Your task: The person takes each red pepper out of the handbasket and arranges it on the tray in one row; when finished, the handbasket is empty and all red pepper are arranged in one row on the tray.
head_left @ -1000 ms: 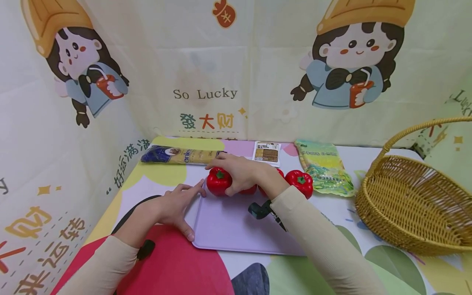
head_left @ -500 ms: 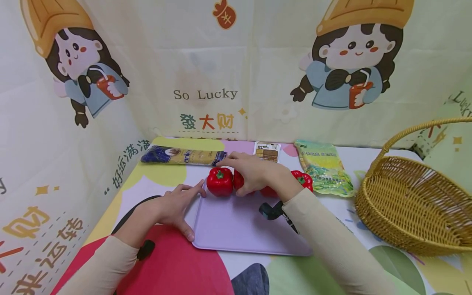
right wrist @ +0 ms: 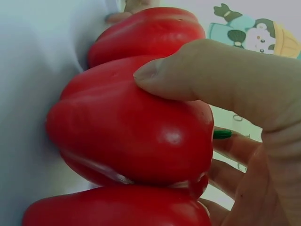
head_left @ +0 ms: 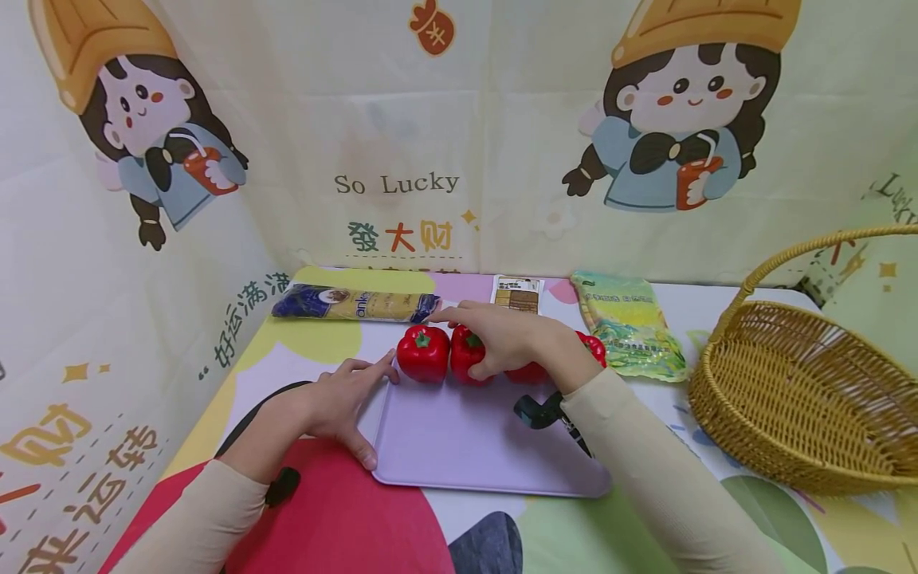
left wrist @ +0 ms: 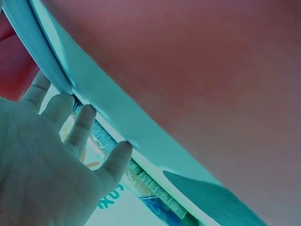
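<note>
Several red bell peppers stand in a row along the far side of a lilac tray point(head_left: 473, 446). My right hand point(head_left: 505, 339) grips the second bell pepper from the left point(head_left: 462, 365). In the right wrist view the thumb presses its side, and the other fingers reach round behind it, near the green stem point(right wrist: 222, 134). Left of it is the leftmost bell pepper point(head_left: 423, 355). Another bell pepper point(head_left: 527, 373) shows partly under my right hand, and the rightmost bell pepper point(head_left: 593, 347) is partly hidden by the wrist. My left hand point(head_left: 333, 405), fingers spread, touches the tray's left edge.
Behind the tray lie a long blue and yellow packet point(head_left: 358, 303), a small brown and white packet point(head_left: 518, 295) and a green-yellow bag point(head_left: 631, 327). A wicker basket point(head_left: 803, 470) with a tall handle stands at the right. A printed cloth point(head_left: 402, 119) hangs behind.
The right hand has let go of the leftmost bell pepper and moved right to the second one. My left hand has stayed at the tray's edge.
</note>
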`<state>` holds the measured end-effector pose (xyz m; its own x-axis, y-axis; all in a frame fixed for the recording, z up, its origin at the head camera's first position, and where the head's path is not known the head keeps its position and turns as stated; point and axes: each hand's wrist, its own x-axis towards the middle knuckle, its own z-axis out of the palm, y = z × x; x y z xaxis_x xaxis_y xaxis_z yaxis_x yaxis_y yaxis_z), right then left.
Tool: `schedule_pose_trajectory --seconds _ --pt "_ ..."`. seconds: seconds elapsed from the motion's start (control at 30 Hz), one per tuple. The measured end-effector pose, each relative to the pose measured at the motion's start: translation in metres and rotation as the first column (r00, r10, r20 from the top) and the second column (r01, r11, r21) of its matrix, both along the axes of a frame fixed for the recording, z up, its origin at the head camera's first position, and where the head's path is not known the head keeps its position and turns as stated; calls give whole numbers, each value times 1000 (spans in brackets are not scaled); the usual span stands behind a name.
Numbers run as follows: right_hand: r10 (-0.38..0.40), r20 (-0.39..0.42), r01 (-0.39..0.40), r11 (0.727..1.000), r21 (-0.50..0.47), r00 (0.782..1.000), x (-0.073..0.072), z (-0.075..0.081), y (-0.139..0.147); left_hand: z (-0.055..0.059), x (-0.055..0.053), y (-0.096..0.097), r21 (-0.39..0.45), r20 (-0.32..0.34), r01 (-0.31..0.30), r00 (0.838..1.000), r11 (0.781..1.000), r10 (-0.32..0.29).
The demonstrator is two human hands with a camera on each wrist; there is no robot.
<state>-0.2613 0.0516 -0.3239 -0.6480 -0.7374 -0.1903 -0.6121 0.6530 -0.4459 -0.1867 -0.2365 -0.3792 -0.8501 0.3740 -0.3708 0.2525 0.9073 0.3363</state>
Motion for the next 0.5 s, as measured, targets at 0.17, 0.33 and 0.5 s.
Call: schedule_pose_trajectory --seconds 0.17,0.33,0.5 --pt "14 -16 -14 1000 16 1000 -2 0 0 -1 0 -1 1 -9 5 1000 1000 -5" --pt "26 -31 -25 999 37 999 -1 0 -1 -2 -1 -1 5 -16 12 1000 1000 -12" --pt "24 -13 -23 999 24 1000 0 0 2 -2 -1 -2 6 -9 7 1000 1000 -7"
